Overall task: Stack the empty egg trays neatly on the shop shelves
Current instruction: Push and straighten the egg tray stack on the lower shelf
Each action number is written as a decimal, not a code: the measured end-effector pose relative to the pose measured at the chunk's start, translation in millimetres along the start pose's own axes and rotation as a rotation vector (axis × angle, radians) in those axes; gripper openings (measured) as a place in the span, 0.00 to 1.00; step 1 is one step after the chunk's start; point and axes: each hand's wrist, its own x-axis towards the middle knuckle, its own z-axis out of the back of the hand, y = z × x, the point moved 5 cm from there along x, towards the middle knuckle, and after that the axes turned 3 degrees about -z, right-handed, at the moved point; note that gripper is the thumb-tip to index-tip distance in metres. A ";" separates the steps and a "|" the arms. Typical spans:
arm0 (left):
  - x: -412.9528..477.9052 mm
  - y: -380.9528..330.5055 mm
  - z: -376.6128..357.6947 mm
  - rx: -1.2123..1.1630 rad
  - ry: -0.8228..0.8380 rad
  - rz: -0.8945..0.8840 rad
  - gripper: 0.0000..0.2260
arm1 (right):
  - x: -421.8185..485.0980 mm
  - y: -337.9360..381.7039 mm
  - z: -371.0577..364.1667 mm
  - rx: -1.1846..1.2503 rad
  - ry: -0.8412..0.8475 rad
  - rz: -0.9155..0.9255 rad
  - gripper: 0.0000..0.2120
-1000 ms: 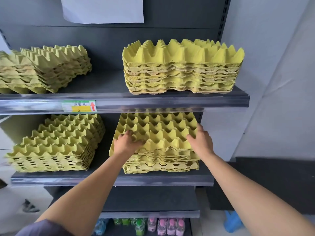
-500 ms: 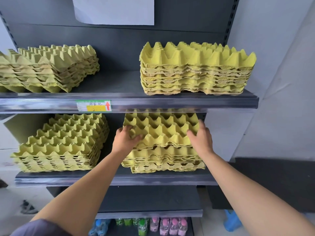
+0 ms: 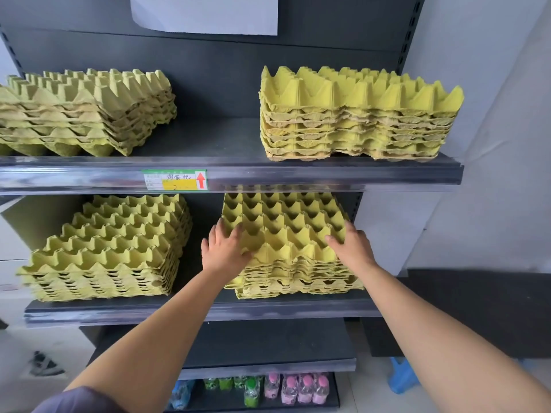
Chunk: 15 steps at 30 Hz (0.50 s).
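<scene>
Yellow-green pulp egg trays stand in four stacks on dark shop shelves. On the middle shelf the right stack has its upper trays sitting a little askew on the lower ones. My left hand grips the front left corner of the top trays, thumb on top. Gripping the front right corner is my right hand. To the left on this shelf is another stack. The upper shelf carries a left stack and a right stack.
A green and yellow price label sits on the upper shelf's front rail. A white paper sheet hangs on the back panel. Below is a bare shelf, then drink bottles. A blue stool stands on the floor at right.
The top trays of the right middle stack, lifted off the pile half a second ago, now rest lower on it. Both hands stay on their front corners.
</scene>
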 end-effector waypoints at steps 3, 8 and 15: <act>-4.8 -17.8 1.4 0.110 -0.056 -0.169 0.28 | -4.2 0.9 -1.1 -0.015 0.009 -0.012 0.31; -8.8 -18.6 0.2 0.038 -0.013 -0.190 0.24 | -9.3 -10.4 1.4 0.069 -0.013 -0.139 0.29; -14.7 8.8 1.9 -0.254 -0.081 0.039 0.28 | -11.6 -16.7 -4.1 0.200 0.037 -0.248 0.30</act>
